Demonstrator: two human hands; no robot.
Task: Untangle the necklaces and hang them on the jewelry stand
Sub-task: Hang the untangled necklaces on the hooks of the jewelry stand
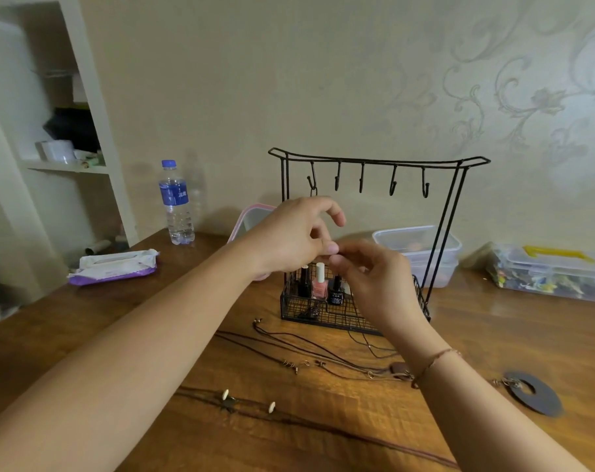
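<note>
Head view: wire basket (291, 310) holds nail-polish bottles (320, 284); both hands' fingers (333, 248) pinch together, contents unclear.

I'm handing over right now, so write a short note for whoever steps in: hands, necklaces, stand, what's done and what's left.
Left hand and right hand are raised in front of the jewelry stand, fingertips pinched together; what they pinch is too fine to see.
A short chain seems to hang from the leftmost hook; the other four hooks are bare.
Cord necklaces lie on the table before the stand, another with pale beads nearer, and a dark disc pendant at right.
Done: at most one hung.
Left: separate the cords, hang each.
</note>
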